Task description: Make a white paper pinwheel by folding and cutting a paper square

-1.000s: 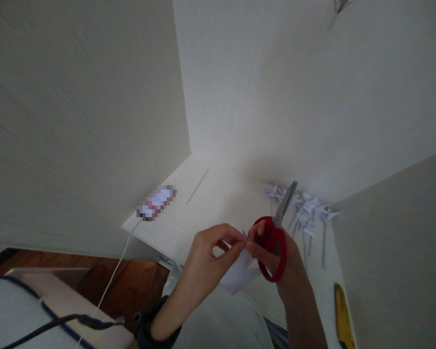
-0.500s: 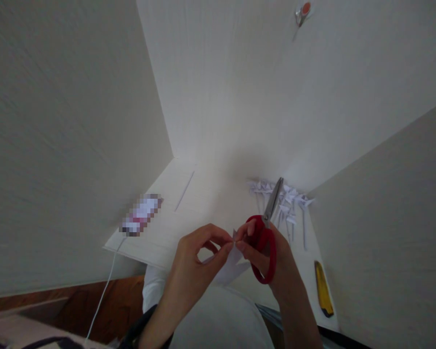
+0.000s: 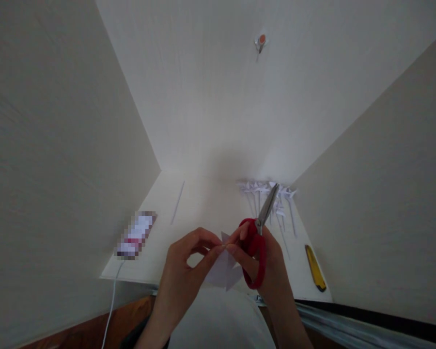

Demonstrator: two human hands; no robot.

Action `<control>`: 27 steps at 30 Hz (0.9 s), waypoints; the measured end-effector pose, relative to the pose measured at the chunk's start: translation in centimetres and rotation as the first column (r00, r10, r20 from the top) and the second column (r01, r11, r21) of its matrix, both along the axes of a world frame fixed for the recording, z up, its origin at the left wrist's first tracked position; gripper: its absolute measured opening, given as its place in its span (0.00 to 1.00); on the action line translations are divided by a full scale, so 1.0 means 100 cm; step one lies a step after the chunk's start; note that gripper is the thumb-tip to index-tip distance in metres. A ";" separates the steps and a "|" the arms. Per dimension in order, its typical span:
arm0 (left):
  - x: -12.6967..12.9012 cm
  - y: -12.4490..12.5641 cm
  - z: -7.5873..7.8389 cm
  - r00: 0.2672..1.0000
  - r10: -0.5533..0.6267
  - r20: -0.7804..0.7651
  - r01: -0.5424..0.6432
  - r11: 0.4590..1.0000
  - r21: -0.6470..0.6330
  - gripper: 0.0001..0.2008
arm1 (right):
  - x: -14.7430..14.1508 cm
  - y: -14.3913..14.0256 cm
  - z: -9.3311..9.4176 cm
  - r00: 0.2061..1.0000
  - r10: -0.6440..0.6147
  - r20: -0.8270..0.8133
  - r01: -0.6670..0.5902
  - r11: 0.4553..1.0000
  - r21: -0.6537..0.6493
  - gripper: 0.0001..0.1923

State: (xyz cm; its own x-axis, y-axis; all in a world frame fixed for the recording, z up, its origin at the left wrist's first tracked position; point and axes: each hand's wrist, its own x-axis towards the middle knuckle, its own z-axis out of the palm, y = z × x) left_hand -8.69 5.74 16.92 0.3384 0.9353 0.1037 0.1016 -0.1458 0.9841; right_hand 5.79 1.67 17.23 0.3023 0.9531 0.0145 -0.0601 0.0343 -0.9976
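My left hand (image 3: 189, 264) pinches the top of a folded white paper piece (image 3: 225, 269) between thumb and forefinger. My right hand (image 3: 272, 259) meets it fingertip to fingertip, pinching the same edge. Red-handled scissors (image 3: 260, 224) hang on the right hand's fingers, blades pointing up and away. The paper's pointed lower flaps spread below the fingertips, in front of my white top. Beyond the scissors lie several white folded-paper pieces (image 3: 257, 186) on thin paper stems, partly hidden by the blades and the right hand.
A single thin white stick (image 3: 178, 202) lies on the white tabletop (image 3: 199, 208). At left is a blurred phone (image 3: 136, 236) with a white cable (image 3: 112, 300). A yellow cutter (image 3: 315, 269) rests near the right edge. Pale walls enclose three sides; an orange-tipped item (image 3: 262, 41) is on the back one.
The view has tilted and shifted, so the table things appear moved. Both hands stay together on the paper, and more of its flaps now show below the fingers.
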 end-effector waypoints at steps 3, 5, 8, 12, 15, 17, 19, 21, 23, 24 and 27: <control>-0.002 0.004 0.001 0.999 -0.043 0.026 0.044 0.999 -0.025 0.06 | -0.003 -0.001 0.003 0.998 -0.044 -0.052 0.045 0.999 0.025 0.13; -0.002 0.007 0.000 0.997 -0.070 0.043 0.072 0.997 -0.035 0.05 | -0.005 -0.001 0.003 0.995 -0.063 -0.076 0.065 0.998 0.027 0.14; -0.001 0.012 -0.002 0.993 -0.100 0.063 0.103 0.994 -0.039 0.05 | -0.007 -0.001 0.004 0.994 -0.076 -0.072 0.079 0.996 0.033 0.13; 0.002 0.016 0.000 0.987 -0.133 0.086 0.137 0.990 -0.036 0.05 | -0.009 -0.002 0.003 0.990 -0.121 -0.074 0.125 0.991 0.044 0.13; 0.004 0.019 0.003 0.984 -0.164 0.070 0.166 0.986 -0.016 0.06 | -0.010 -0.002 0.003 0.985 -0.140 -0.101 0.144 0.989 0.036 0.13; 0.005 0.022 0.005 0.983 -0.176 0.054 0.176 0.984 0.003 0.06 | -0.009 0.000 0.003 0.984 -0.146 -0.106 0.152 0.987 0.052 0.13; 0.006 0.025 0.005 0.984 -0.172 0.044 0.172 0.985 0.021 0.06 | -0.008 0.003 0.003 0.985 -0.136 -0.105 0.144 0.987 0.077 0.13; 0.006 0.026 0.005 0.985 -0.163 0.048 0.161 0.986 0.035 0.05 | -0.007 0.005 0.005 0.989 -0.119 -0.092 0.128 0.986 0.102 0.12; 0.006 0.027 0.004 0.986 -0.154 0.061 0.152 0.988 0.036 0.05 | -0.007 0.007 0.006 0.991 -0.117 -0.067 0.124 0.985 0.118 0.12; 0.006 0.028 0.004 0.987 -0.149 0.066 0.148 0.989 0.030 0.05 | -0.007 0.007 0.006 0.991 -0.124 -0.054 0.130 0.984 0.120 0.12; 0.005 0.030 0.002 0.986 -0.150 0.072 0.150 0.989 0.002 0.06 | -0.010 0.006 0.006 0.985 -0.165 -0.043 0.168 0.981 0.092 0.12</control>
